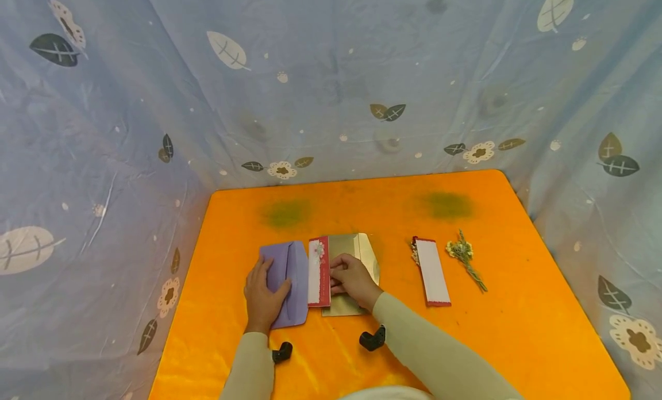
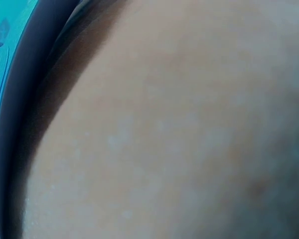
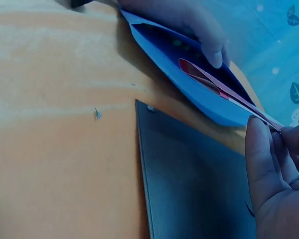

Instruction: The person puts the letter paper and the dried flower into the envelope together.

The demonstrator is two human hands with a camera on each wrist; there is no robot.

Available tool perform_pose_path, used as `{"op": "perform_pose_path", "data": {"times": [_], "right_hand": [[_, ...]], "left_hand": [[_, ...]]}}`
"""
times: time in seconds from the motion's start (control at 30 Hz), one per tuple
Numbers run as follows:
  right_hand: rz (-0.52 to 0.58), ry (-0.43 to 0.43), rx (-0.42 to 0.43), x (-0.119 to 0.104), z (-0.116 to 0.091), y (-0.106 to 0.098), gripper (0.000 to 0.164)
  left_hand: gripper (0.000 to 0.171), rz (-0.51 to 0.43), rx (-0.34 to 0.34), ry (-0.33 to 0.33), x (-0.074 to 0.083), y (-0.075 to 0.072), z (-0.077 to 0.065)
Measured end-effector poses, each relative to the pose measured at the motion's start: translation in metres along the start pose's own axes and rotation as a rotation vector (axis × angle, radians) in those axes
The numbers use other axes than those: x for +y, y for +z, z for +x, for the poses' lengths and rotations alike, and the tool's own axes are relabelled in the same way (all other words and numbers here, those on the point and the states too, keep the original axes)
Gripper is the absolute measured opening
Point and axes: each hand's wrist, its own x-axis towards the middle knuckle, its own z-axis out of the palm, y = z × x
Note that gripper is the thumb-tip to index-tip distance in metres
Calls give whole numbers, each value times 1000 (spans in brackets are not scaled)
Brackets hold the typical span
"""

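Observation:
A purple envelope (image 1: 297, 282) lies beneath my left hand (image 1: 265, 293), fingers spread along its left side and thumb near the opening. In the right wrist view the envelope, looking blue (image 3: 187, 92), has a gaping mouth. With fingertips and thumb, my right hand (image 1: 354, 279) pinches the right edge of a folded red-and-white card (image 1: 318, 273) with a flower print. From the right wrist, the card's folded end (image 3: 202, 74) overlaps the envelope's mouth. Under my right hand is a gold envelope (image 1: 343, 245), flap to the right. Blurred skin fills most of the left wrist view.
Toward the right of the orange table (image 1: 491, 342) lies another white card (image 1: 433, 270) with red ends, dried flowers at its upper left edge. Beside it is a small dried flower bunch (image 1: 462, 253). A patterned blue curtain (image 1: 320, 89) surrounds the table's back and sides.

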Motion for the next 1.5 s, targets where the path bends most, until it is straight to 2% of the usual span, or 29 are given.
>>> {"op": "perform_pose_path", "data": {"times": [0.37,0.6,0.83,1.13,1.5], "right_hand": [[-38,44,-11,8,5,17,12],[-45,48,-26,9,8,27,10],[-53,49,-19,11,14,35,9],[-29,61,-32,15,20,46,9],[-13,65,-3,16,21,56,7]], "left_hand": [[74,0,-15,-12,1,1,0],[74,-17,8,-1,2,-1,0],[75,-8,-6,-18,2,-1,-1],[75,-15,0,-16,2,0,-1],[76,-9,-4,-20,4,-1,-1]]}}
